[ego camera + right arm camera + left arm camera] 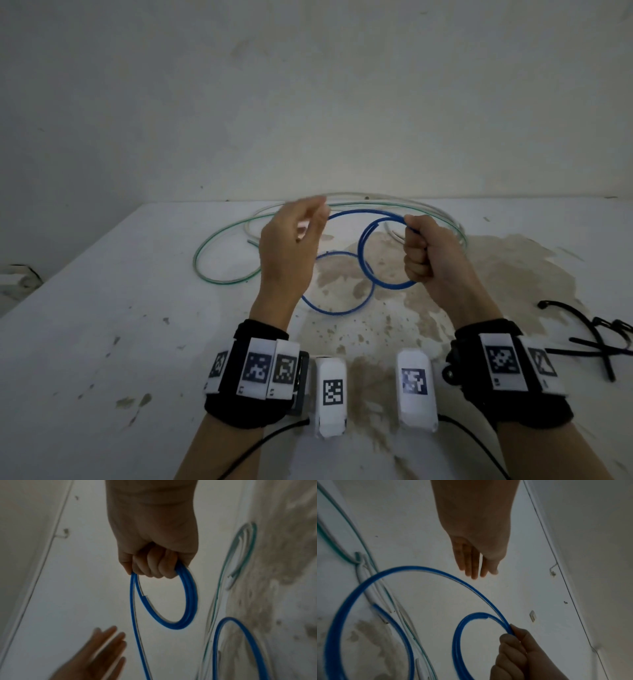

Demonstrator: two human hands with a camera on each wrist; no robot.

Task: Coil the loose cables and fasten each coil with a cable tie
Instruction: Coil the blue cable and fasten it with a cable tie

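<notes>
My right hand (423,251) makes a fist round a small coil of the blue cable (359,245), held above the table; the right wrist view shows two or three turns of the blue cable (190,595) hanging from its fingers (154,566). The rest of the cable arcs left toward my left hand (301,229) and drops in a loose loop to the table. My left hand (476,563) holds nothing, its fingers straight, and the blue cable (423,568) passes just beside them. A green cable (197,260) and a white cable (376,197) lie loose behind.
Black cable ties (599,339) lie in a small heap at the right edge of the white, brown-stained table (102,308). A plain wall stands right behind the table's far edge. The table drops off at the left.
</notes>
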